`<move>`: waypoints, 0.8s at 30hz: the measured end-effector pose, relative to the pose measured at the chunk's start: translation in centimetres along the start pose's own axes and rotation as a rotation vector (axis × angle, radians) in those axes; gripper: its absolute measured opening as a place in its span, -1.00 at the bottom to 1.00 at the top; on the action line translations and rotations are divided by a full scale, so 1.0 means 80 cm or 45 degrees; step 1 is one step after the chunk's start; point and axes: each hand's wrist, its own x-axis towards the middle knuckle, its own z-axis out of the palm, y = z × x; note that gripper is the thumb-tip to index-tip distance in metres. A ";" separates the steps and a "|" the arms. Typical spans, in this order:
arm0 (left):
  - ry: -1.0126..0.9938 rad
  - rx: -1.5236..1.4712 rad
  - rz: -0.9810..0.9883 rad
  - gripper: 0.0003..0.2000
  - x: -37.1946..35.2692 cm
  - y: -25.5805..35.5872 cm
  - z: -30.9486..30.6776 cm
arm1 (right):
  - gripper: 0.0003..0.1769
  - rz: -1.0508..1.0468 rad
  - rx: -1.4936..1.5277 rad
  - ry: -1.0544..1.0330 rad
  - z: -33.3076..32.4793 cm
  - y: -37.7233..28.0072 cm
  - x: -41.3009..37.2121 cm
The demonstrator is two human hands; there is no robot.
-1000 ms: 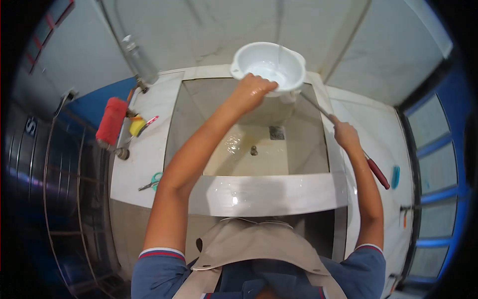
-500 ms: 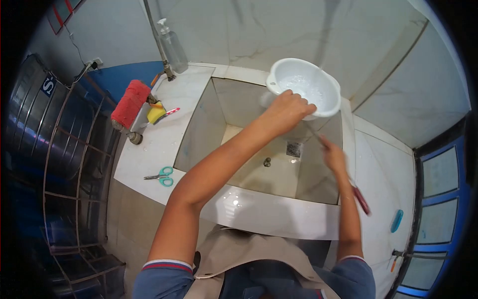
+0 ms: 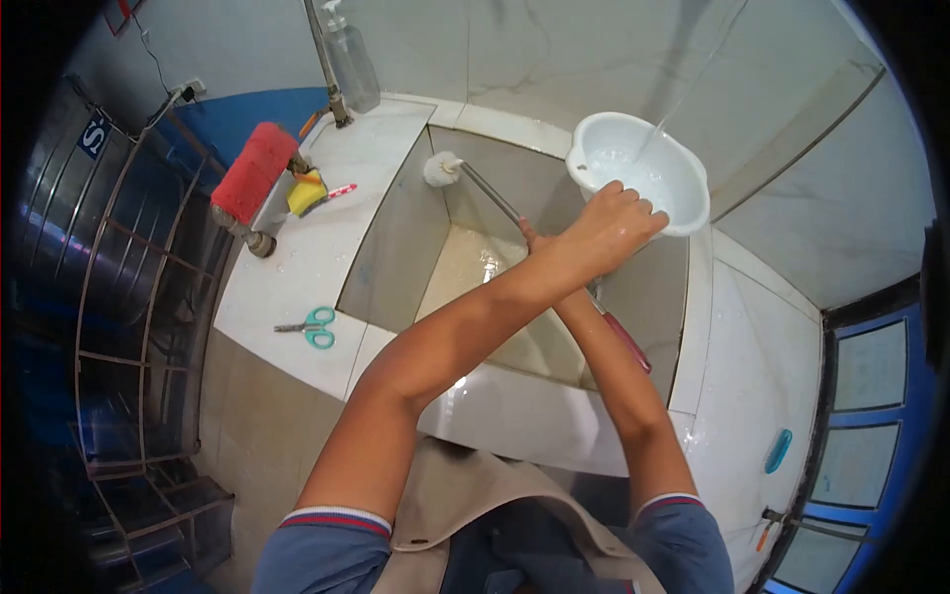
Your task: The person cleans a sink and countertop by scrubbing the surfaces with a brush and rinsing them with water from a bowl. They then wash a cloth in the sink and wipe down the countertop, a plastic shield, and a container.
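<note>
My left hand (image 3: pixel 616 226) grips the near rim of a white plastic basin (image 3: pixel 683 188), held over the sink's back right corner. A thin stream of water falls into the basin, and water lies in it. Under my left forearm, my right hand (image 3: pixel 542 241) is closed round the metal shaft of a long brush (image 3: pixel 492 194). The brush's round white head points to the back left, by the sink's left wall, and its dark red handle end sticks out at the lower right. My left arm hides part of my right hand.
On the left counter are teal scissors (image 3: pixel 318 327), a yellow sponge (image 3: pixel 306 192), a red cloth (image 3: pixel 254 172) over a pipe and a clear pump bottle (image 3: pixel 353 67). A teal object (image 3: pixel 778 450) lies on the right. A metal rack (image 3: pixel 143 361) stands left of the counter.
My right hand has moved left under my left arm, swinging the brush across the sink, its head now at the left wall. The basin has shifted slightly right in view.
</note>
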 end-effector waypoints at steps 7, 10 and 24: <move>0.005 -0.097 0.007 -0.81 -0.024 -0.015 -0.024 | -0.55 -0.449 0.229 -0.077 -0.126 -0.078 -0.082; -0.090 -0.101 -0.034 -0.78 -0.056 -0.041 -0.049 | -0.66 -0.224 -0.118 -0.523 -0.134 -0.089 -0.076; -0.875 0.064 -0.517 -0.67 -0.201 -0.101 -0.316 | -0.63 -0.277 -0.135 -0.855 0.103 -0.072 -0.080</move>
